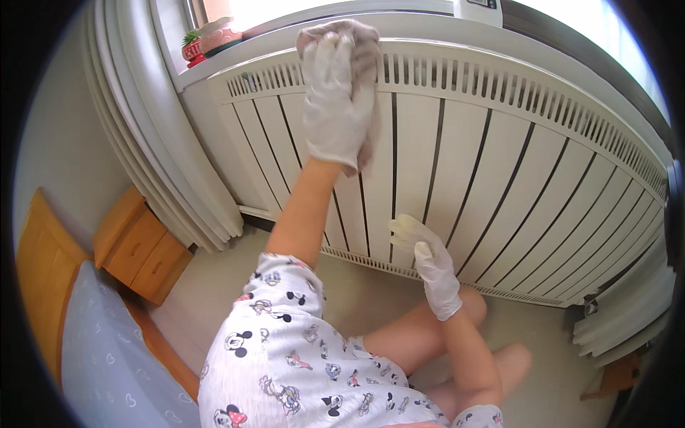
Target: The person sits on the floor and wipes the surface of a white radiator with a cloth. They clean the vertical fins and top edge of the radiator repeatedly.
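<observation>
Gloved in white, my left hand (337,101) presses a greyish-pink cloth (369,69) against the slotted top edge of a white radiator cover (417,134). Part of the cloth hangs down behind the hand and wrist. My right hand (428,262), also in a white glove, is held in front of the lower part of the cover with its fingers loosely curled and nothing in it. Whether it touches the cover cannot be told.
Above the cover runs a windowsill with a small plant in a red pot (192,51) and a pink planter (220,37). Left are a long curtain (155,123), a wooden nightstand (142,246) and a bed (112,342). Another curtain (626,305) hangs at right.
</observation>
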Demonstrator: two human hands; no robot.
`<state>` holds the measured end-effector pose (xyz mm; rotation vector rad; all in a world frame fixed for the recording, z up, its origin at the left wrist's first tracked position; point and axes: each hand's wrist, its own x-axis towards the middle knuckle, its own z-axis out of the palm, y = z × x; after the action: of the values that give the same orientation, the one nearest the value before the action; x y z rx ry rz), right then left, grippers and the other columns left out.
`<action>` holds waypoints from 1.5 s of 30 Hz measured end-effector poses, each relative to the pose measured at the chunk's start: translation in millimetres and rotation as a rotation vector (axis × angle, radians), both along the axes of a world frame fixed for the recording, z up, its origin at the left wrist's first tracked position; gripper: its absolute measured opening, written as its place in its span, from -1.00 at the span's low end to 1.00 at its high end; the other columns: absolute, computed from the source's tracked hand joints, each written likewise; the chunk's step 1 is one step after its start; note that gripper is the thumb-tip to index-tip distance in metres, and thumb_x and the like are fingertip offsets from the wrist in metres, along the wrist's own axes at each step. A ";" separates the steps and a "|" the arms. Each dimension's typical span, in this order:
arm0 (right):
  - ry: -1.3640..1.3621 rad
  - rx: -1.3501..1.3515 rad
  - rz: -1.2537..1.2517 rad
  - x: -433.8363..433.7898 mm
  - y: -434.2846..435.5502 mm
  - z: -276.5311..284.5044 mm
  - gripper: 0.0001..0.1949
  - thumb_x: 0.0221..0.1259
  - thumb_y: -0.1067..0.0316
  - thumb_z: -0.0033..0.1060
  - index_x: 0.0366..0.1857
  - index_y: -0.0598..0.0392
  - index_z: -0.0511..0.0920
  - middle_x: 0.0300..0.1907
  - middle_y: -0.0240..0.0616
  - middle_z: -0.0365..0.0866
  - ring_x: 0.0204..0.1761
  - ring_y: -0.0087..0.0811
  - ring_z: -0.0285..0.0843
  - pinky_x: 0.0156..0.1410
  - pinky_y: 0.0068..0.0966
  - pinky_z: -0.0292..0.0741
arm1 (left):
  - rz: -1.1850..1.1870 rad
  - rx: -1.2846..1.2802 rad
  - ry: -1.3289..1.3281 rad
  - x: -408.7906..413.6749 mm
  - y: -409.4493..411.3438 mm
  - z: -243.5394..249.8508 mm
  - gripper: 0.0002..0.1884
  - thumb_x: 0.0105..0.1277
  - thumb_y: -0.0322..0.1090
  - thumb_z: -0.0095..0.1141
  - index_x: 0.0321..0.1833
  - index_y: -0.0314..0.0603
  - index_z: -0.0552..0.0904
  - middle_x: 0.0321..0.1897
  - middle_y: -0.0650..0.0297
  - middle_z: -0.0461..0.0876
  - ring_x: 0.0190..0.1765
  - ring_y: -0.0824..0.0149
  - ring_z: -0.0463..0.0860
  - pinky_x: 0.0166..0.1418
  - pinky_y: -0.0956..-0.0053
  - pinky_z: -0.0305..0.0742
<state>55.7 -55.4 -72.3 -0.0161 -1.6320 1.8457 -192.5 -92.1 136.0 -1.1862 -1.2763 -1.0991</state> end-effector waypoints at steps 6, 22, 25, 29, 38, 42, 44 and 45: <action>0.008 -0.072 0.044 -3.6 -3.4 3.4 -0.45 0.80 0.17 0.22 0.64 0.25 0.42 0.57 -0.02 0.63 0.53 -0.14 0.67 0.67 -0.27 0.45 | 0.045 -0.136 0.038 -0.9 -17.2 -148.9 -0.17 0.33 -0.38 0.40 0.71 -0.22 0.45 0.65 -0.30 0.38 0.69 -0.60 0.29 0.70 -0.28 0.37; -0.020 0.008 -0.026 -3.0 -7.6 -3.2 -0.54 0.80 0.22 0.22 0.54 0.26 0.48 0.56 0.03 0.64 0.50 -0.08 0.70 0.67 -0.23 0.50 | 0.122 -0.013 -0.038 -62.4 -38.9 -71.0 -0.26 0.50 -0.38 0.30 0.72 -0.30 0.40 0.74 -0.29 0.28 0.74 -0.40 0.28 0.79 -0.09 0.28; -0.066 0.000 -0.014 -1.2 -11.8 1.1 -0.55 0.80 0.21 0.23 0.52 0.27 0.49 0.57 0.04 0.63 0.50 -0.08 0.70 0.67 -0.22 0.51 | 0.048 -0.123 -0.171 -60.0 -48.8 -145.9 -0.26 0.58 -0.37 0.27 0.78 -0.30 0.33 0.79 -0.32 0.21 0.79 -0.39 0.25 0.83 -0.07 0.23; -0.116 0.079 -0.031 1.0 -7.0 -13.4 -0.54 0.79 0.21 0.24 0.53 0.26 0.49 0.57 0.03 0.63 0.51 -0.11 0.70 0.68 -0.21 0.51 | 0.141 -0.046 -0.240 -86.1 -62.9 -169.2 -0.33 0.66 -0.30 0.24 0.74 -0.36 0.36 0.75 -0.26 0.30 0.74 -0.34 0.35 0.83 -0.06 0.23; -0.081 0.029 0.012 0.0 -11.8 -1.6 -0.55 0.79 0.26 0.21 0.55 0.25 0.48 0.55 0.00 0.65 0.53 -0.11 0.68 0.69 -0.22 0.51 | -0.216 0.139 -0.597 -162.8 -99.3 3.3 -0.37 0.79 0.03 0.09 0.73 -0.21 0.44 0.48 -0.06 0.70 0.48 -0.02 0.69 0.60 0.15 0.48; -0.021 -0.029 0.048 -5.4 -13.2 -2.5 -0.55 0.78 0.28 0.22 0.55 0.25 0.48 0.55 0.00 0.64 0.52 -0.14 0.68 0.67 -0.25 0.52 | 0.204 0.138 -0.386 -175.0 -90.1 -66.9 -0.28 0.78 0.02 0.07 0.81 -0.28 0.30 0.73 -0.17 0.44 0.74 -0.16 0.43 0.74 0.06 0.35; -0.069 -0.006 0.023 -6.6 -11.5 -9.5 -0.55 0.78 0.29 0.23 0.55 0.27 0.48 0.56 0.00 0.64 0.51 -0.17 0.68 0.66 -0.26 0.52 | 0.233 0.053 -0.436 -164.5 -88.1 -110.2 -0.25 0.79 -0.04 0.06 0.84 -0.32 0.20 0.81 -0.19 0.28 0.82 -0.17 0.28 0.82 0.07 0.25; -0.094 0.002 0.012 -6.2 -10.6 -12.7 -0.54 0.77 0.29 0.24 0.55 0.27 0.48 0.56 0.00 0.64 0.51 -0.18 0.68 0.66 -0.27 0.52 | 0.188 0.060 -0.481 -157.0 -85.5 -134.7 -0.27 0.76 -0.10 0.11 0.81 -0.35 0.24 0.80 -0.22 0.28 0.81 -0.22 0.27 0.82 0.05 0.23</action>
<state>49.5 -66.1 -85.0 -0.0938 -1.7014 1.8771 -349.5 -177.6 1.3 -0.7585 -1.6682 -1.3171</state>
